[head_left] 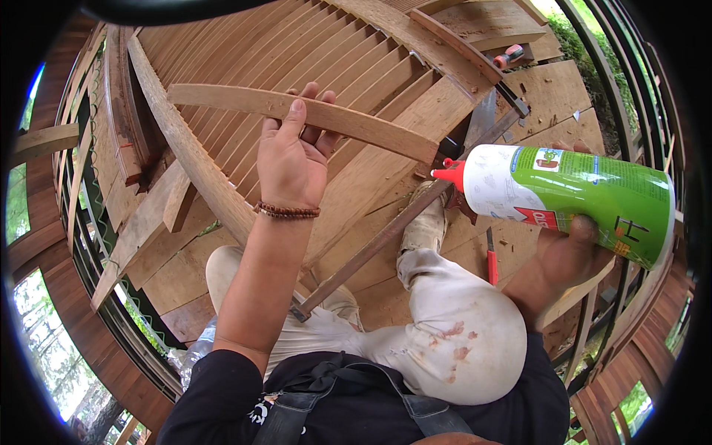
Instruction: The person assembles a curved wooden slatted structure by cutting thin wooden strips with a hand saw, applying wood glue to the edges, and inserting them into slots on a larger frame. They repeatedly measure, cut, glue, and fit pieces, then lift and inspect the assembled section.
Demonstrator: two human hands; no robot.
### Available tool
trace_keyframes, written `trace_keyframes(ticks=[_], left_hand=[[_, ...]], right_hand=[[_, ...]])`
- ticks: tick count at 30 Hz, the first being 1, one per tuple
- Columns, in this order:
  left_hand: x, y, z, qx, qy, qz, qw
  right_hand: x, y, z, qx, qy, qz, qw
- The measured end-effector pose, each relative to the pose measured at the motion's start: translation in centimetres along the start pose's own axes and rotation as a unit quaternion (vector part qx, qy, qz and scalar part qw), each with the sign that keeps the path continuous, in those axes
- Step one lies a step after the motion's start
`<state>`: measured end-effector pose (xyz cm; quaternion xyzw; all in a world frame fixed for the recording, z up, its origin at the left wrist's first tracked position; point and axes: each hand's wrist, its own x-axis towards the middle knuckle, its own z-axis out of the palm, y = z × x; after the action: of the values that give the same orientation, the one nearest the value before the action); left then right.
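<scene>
My left hand (295, 167) is closed around a curved wooden slat (371, 127), thumb on the near side. The slat lies slantwise above a large slatted wooden panel (245, 67) with a curved frame. At the right, my right hand (575, 256) grips a big green and white glue bottle (593, 194), tipped on its side. Its red nozzle (450, 175) points left, close to the right end of the slat; whether the two touch I cannot tell. The underside of the bottle hides part of my right fingers.
A long bar clamp (378, 245) crosses the panel's near corner beside my legs. A red-handled tool (492, 265) lies on the wooden floor, and a screwdriver (509, 56) rests at the upper right. Timber pieces (137, 230) lean at the left, near a plastic bottle (200, 343).
</scene>
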<state>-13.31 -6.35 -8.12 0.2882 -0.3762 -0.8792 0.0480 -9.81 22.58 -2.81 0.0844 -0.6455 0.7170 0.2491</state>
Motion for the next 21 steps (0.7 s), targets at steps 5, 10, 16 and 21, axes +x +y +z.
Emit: trace_keyframes(ticks=[5, 10, 16, 21], left_hand=[[0.0, -0.1, -0.1, 0.004, 0.008, -0.004, 1.000], [-0.2, -0.7, -0.3, 0.001, 0.006, -0.009, 1.000], [-0.6, -1.1, -0.3, 0.003, 0.015, -0.011, 1.000], [-0.4, -1.3, -0.8, -0.008, 0.007, -0.011, 1.000]], right_hand=[[0.4, 0.1, 0.4, 0.000, 0.012, -0.027, 1.000], [-0.1, 0.5, -0.2, -0.032, 0.096, -0.012, 0.995], [0.3, 1.0, -1.0, -0.061, 0.108, -0.041, 0.991], [3.6, -3.8, -2.2, 0.023, 0.169, -0.103, 0.980]])
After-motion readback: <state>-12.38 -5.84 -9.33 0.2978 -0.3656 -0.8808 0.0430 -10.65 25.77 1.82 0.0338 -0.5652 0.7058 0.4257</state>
